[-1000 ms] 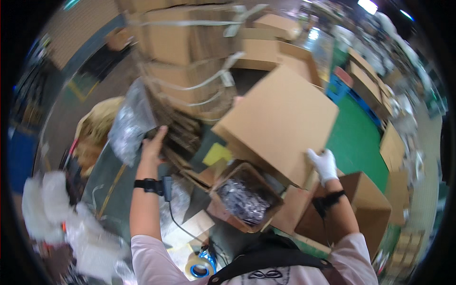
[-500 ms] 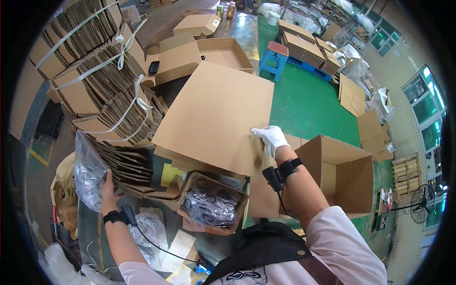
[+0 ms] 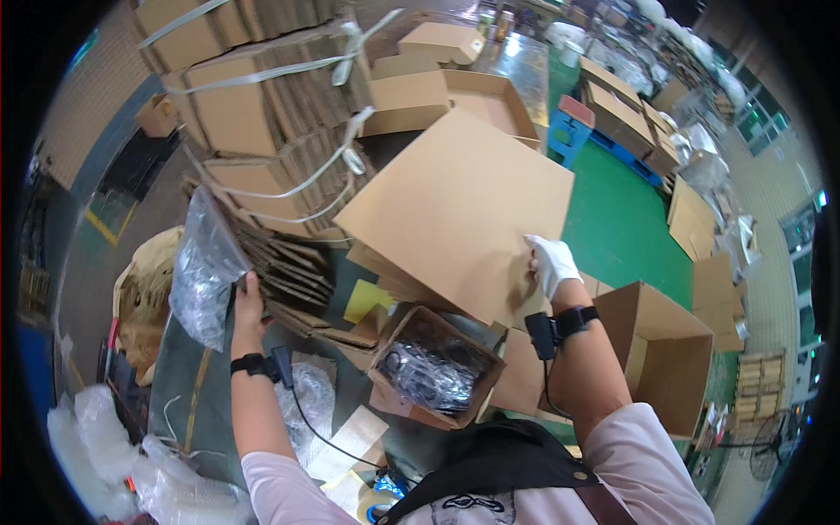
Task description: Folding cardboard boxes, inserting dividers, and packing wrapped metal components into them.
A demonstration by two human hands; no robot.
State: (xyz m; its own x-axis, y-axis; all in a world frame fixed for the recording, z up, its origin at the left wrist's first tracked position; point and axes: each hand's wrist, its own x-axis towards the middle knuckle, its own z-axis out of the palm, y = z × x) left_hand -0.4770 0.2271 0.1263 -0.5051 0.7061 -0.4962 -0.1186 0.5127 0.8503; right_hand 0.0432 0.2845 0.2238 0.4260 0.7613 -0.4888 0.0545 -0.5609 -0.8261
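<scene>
My right hand (image 3: 553, 264), in a white glove, grips the right edge of a large flat cardboard sheet (image 3: 455, 214), which is tilted over other cardboard pieces. On the left, my bare left hand (image 3: 248, 306) is closed at the edge of a clear plastic bag (image 3: 203, 276); its fingertips are partly hidden, and I cannot make out the bag's contents. Beside that hand lies a stack of folded cardboard (image 3: 293, 276). Between my arms sits a small open carton (image 3: 381, 372) holding plastic-wrapped dark items (image 3: 433, 376).
Strapped bundles of flattened cartons (image 3: 262, 122) rise at the left. An open carton (image 3: 674, 350) stands to my right. Beyond the sheet are a shallow open box (image 3: 490, 101) and a blue stool (image 3: 570, 131). Bubble wrap (image 3: 311, 398) and a tape roll (image 3: 376, 503) lie near me.
The view has swung left, so everything sits farther right in the picture. Both hands keep their places on the bag and the cardboard sheet.
</scene>
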